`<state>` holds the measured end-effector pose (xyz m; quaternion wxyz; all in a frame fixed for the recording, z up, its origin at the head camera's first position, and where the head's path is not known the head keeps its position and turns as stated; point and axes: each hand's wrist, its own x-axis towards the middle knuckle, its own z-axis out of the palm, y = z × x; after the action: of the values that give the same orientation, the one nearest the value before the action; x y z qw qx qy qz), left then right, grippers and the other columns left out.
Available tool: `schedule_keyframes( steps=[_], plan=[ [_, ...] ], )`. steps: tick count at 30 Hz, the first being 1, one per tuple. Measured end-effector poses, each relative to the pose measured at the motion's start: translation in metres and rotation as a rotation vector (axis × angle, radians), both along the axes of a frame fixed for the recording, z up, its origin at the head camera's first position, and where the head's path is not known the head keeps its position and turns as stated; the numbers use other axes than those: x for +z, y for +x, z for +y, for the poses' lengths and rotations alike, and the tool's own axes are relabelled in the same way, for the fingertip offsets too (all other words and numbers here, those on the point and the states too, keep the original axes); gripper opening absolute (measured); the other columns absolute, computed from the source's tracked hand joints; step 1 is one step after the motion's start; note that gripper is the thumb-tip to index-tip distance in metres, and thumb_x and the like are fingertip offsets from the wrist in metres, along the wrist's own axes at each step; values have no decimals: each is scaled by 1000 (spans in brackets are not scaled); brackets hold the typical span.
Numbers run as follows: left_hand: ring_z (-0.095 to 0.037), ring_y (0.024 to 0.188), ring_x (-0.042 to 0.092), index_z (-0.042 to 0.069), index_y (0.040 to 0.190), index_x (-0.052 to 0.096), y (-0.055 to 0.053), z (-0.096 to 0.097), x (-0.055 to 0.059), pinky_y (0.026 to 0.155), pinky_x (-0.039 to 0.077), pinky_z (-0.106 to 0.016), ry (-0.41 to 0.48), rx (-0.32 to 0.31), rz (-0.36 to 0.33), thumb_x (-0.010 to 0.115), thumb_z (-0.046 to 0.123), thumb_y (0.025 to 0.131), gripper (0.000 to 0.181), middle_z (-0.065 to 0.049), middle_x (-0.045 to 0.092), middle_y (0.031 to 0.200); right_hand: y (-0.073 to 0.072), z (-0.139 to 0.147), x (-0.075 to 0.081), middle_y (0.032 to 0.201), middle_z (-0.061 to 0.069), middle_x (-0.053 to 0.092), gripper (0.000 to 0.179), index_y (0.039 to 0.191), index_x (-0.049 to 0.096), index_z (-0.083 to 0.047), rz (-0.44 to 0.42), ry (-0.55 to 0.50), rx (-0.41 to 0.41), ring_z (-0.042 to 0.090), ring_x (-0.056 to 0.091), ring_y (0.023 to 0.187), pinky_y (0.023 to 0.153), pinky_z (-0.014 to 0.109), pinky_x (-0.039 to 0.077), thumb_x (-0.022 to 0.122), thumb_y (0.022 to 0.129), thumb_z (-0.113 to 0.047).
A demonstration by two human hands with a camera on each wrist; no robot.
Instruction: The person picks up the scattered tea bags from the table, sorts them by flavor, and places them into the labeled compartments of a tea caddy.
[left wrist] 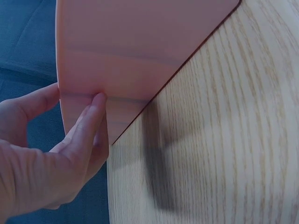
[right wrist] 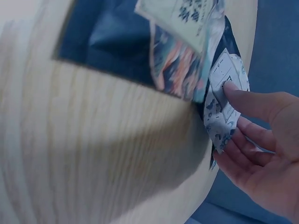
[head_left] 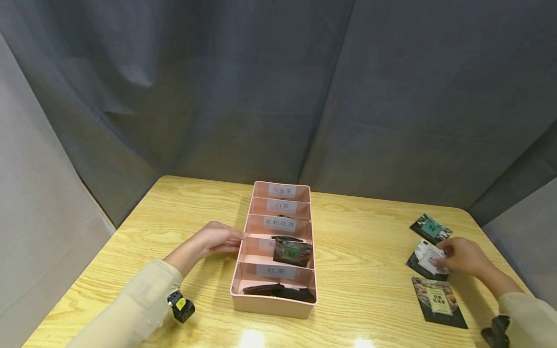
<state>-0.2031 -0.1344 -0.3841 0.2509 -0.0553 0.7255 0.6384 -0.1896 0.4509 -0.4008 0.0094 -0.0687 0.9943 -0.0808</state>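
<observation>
My left hand holds the left wall of a pink divided box. In the left wrist view, the fingers lie against the outer wall while another digit hooks over the rim. Far to the right, my right hand pinches a white and black tea sachet. The right wrist view shows its thumb on the sachet's printed front, with the other fingers behind the edge. A teal and black sachet lies just beyond it, and a sachet with a yellow-green label lies nearer.
Paper labels with Chinese writing mark the box's compartments. A green-labelled sachet leans in the second compartment from the front, and dark sachets lie in the front one. The wooden table ends at grey curtains.
</observation>
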Motion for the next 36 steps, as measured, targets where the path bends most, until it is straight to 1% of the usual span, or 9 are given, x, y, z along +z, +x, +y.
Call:
schedule_keyframes(
  steps=[2,5,9,12,15,21,27,31,36],
  plan=[
    [-12,86,70,-15,116,59,0,0,1,84,62,-29,-2,1,0,64,8,89,36,-13,74,100,-1,-4,1,75,8,61,46,94,66,10,12,-4,7,14,46,66,54,28,40,83,70,-25],
    [-12,86,70,-15,117,59,0,0,1,84,62,-29,-3,1,-1,64,8,89,37,-13,74,100,-3,-11,3,76,8,63,46,95,66,8,24,-10,22,14,50,66,54,29,42,84,69,-26],
    [-11,84,70,-16,116,59,0,0,0,84,62,-28,1,1,-1,64,8,89,37,-11,75,97,-6,-21,7,83,14,67,47,96,66,6,30,-20,50,22,60,70,58,39,53,84,69,-27],
    [-11,83,70,-16,116,59,0,0,0,85,62,-29,5,-3,-1,64,8,89,37,-11,75,95,-8,-30,8,85,16,68,44,95,65,5,29,-41,77,28,63,74,62,44,56,84,70,-27],
    [-11,83,71,-16,116,58,0,0,0,87,61,-31,10,-6,-1,64,9,89,37,-12,75,96,-9,-38,8,83,11,67,38,93,66,0,38,-48,107,23,62,72,61,40,55,84,71,-26],
    [-11,84,71,-15,115,59,0,0,1,88,61,-32,5,-5,1,65,9,89,36,-12,75,98,-15,-57,12,79,4,63,33,91,66,-4,37,-69,159,12,54,68,56,28,47,83,71,-24],
    [-12,85,71,-14,114,60,-1,1,0,88,61,-33,0,-2,1,65,9,89,34,-13,75,99,-21,-75,16,79,1,64,29,92,68,-6,36,-94,198,6,53,67,55,24,46,82,73,-22],
    [-13,86,71,-15,115,60,-1,1,1,89,60,-34,2,3,-2,65,9,89,35,-15,74,101,-24,-87,21,78,0,63,29,94,68,-5,7,-136,197,3,48,65,53,22,41,81,74,-22],
    [-14,86,72,-15,115,59,0,1,1,88,61,-33,11,8,-3,64,8,89,35,-16,74,101,-27,-102,27,80,0,63,28,95,69,-3,-32,-190,204,2,47,67,56,21,42,81,76,-20]
  ],
)
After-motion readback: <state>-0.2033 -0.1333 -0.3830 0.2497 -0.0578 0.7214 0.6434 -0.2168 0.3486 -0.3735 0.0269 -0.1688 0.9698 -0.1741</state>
